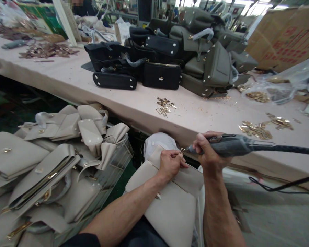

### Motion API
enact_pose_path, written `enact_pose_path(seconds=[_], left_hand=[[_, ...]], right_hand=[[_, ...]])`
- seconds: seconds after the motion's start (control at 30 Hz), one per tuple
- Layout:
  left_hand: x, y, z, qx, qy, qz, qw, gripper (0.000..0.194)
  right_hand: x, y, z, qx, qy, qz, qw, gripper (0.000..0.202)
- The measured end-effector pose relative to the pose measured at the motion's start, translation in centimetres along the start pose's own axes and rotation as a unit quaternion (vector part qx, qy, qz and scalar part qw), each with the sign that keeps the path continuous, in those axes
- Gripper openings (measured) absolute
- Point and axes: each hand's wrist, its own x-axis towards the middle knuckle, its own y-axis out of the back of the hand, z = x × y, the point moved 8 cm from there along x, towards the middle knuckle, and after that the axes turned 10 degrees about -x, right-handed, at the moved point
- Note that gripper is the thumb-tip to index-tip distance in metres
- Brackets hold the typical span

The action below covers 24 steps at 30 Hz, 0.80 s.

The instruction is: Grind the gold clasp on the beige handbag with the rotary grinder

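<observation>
Hands are working below the desk's (190, 113) near edge: left hand (171, 164) is pinching a gold clasp (182, 151) on the beige bag (170, 202) in the lap, steadying it, while right hand (208, 151) is gripping a corded power tool (231, 144), tip meeting the clasp.

Pink table (201, 113): black bags (134, 63), olive bags (211, 58), gold clasps (165, 105), cardboard (285, 37).
</observation>
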Motion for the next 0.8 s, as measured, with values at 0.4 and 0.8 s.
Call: enact_pose_path(seconds=[0.4, 0.8], left_hand=[[-0.8, 0.0, 0.4, -0.011, -0.019, -0.037, 0.999, 0.024], [-1.0, -0.5, 0.8, -0.001, -0.027, -0.020, 0.999, 0.025]], right_hand=[[0.3, -2.3, -0.5, -0.007, -0.031, -0.148, 0.989, 0.021], [1.1, 1.0, -2.0, 0.076, -0.017, -0.111, 0.991, 0.025]])
